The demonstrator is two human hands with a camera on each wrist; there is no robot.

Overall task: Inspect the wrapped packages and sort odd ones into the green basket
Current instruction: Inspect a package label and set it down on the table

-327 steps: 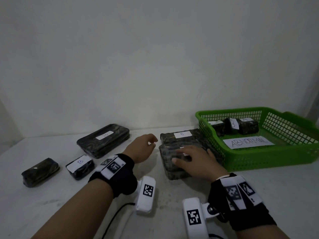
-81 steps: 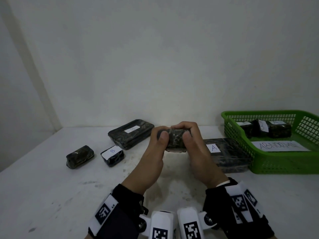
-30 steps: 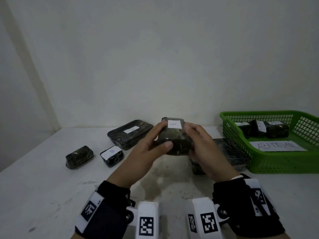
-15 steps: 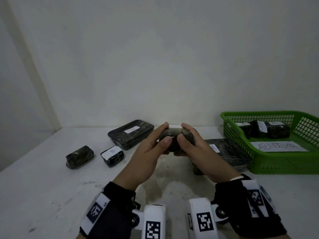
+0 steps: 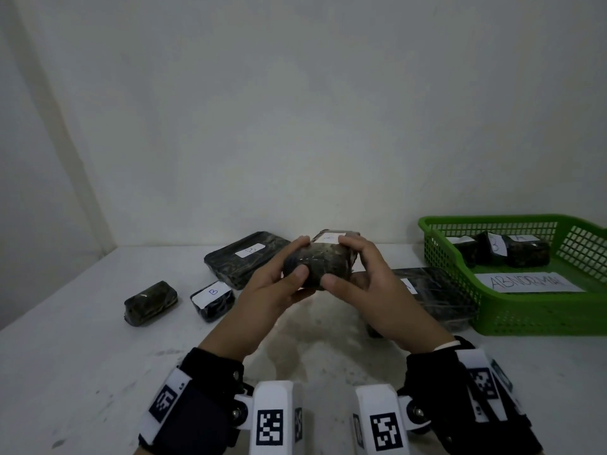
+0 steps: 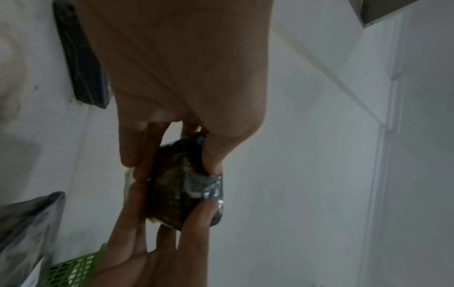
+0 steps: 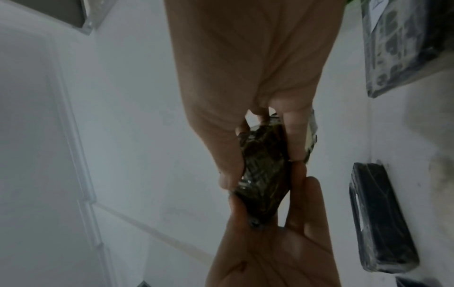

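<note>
A dark wrapped package (image 5: 318,261) with a white label on its far top edge is held above the white table. My left hand (image 5: 279,284) grips its left side, thumb on the near face and fingers behind. From the right, my right hand (image 5: 368,284) grips it the same way. The wrist views show the package (image 6: 181,186) (image 7: 264,174) pinched between thumbs and fingers of both hands. The green basket (image 5: 525,316) stands at the right, holding several dark packages (image 5: 505,252) and a sheet reading ABNORMAL (image 5: 525,282).
A large flat package (image 5: 244,257) lies at the back centre. A small one labelled B (image 5: 213,300) and a small unlabelled one (image 5: 150,302) lie to its left. Another flat package (image 5: 433,297) lies against the basket, behind my right hand. The wall stands close behind.
Both hands keep turning the held package: a second ago its labelled face was toward me, now the label has tipped to the far top edge. Nothing else has moved.
</note>
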